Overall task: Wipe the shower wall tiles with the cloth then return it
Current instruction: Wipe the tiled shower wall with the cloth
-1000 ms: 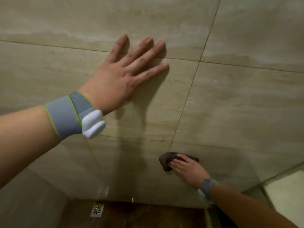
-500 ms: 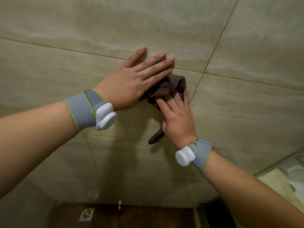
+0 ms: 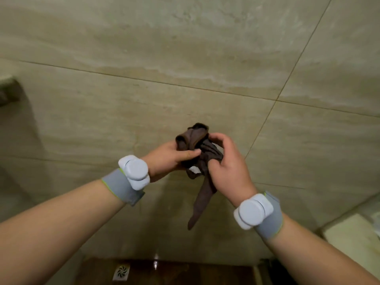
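Head view. Both hands meet in front of the shower wall tiles (image 3: pixel 185 58), clear of the surface, with the brown cloth (image 3: pixel 200 153) bunched between them. The left hand (image 3: pixel 170 159) closes its fingers (image 3: pixel 190 154) on the cloth's upper folds from nine o'clock; the right hand (image 3: pixel 228 167) curls around the bundle from three o'clock. A loose tail of cloth hangs towards six o'clock. Each wrist carries a grey band with a white puck. A floor drain (image 3: pixel 121 272) lies at seven o'clock, on the dark floor. Judged from this pose, the cloth is off the tiles and being gathered or refolded; whether wiping is finished cannot be told, and the return is not yet done.
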